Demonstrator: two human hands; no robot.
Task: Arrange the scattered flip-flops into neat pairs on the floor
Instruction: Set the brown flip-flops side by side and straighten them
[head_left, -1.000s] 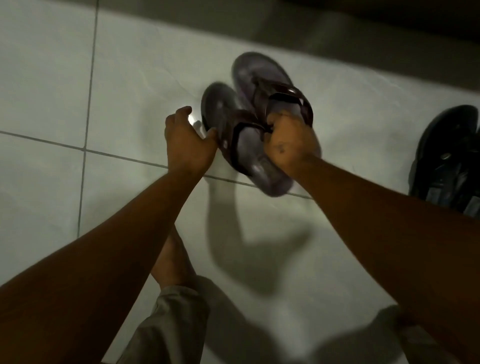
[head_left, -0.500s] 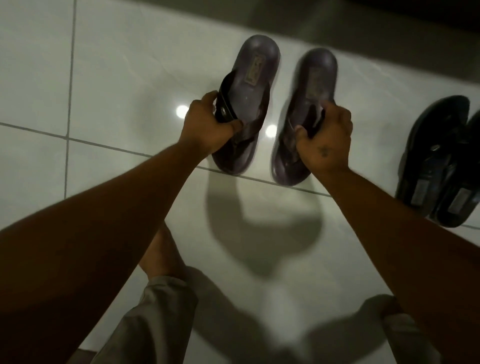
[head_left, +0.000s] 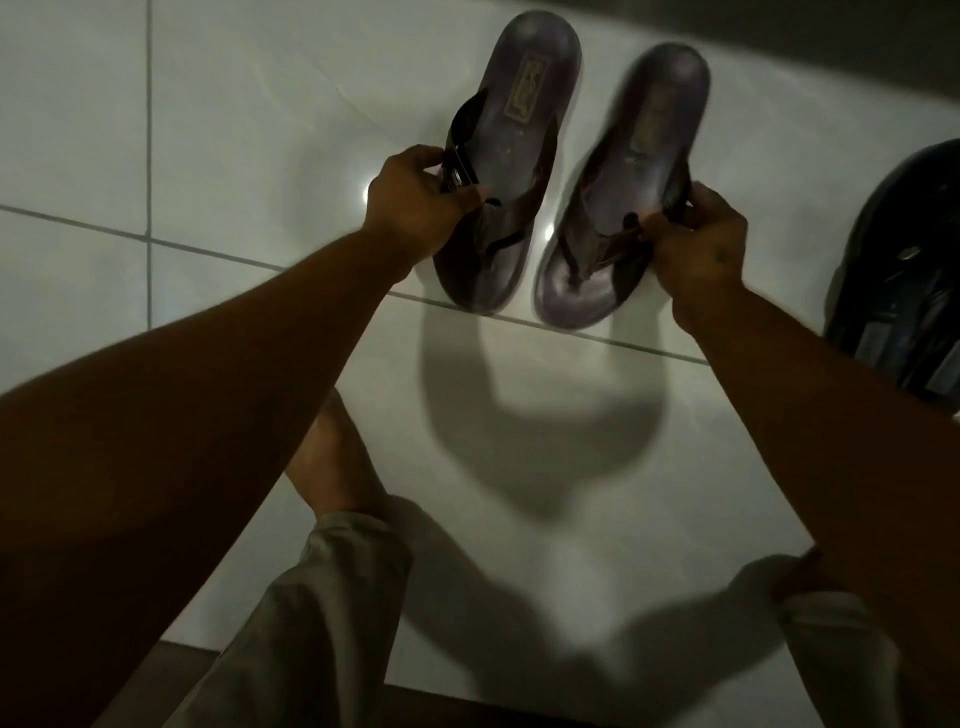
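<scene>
Two brown flip-flops lie side by side on the white tiled floor (head_left: 208, 130), heels pointing away from me. My left hand (head_left: 413, 202) grips the strap on the left side of the left flip-flop (head_left: 514, 135). My right hand (head_left: 698, 244) pinches the strap of the right flip-flop (head_left: 639, 171), which is slightly blurred. Their toe ends sit at a tile joint. A small gap separates the two.
A dark black flip-flop pair (head_left: 904, 270) lies at the right edge, partly cut off. My bare left foot (head_left: 332, 457) and grey trouser legs (head_left: 322, 613) are below. A darker strip of floor (head_left: 779, 31) runs along the top.
A second ago both flip-flops were bunched together in the air in my right hand. Now they are separated, one per hand, laid parallel on the floor.
</scene>
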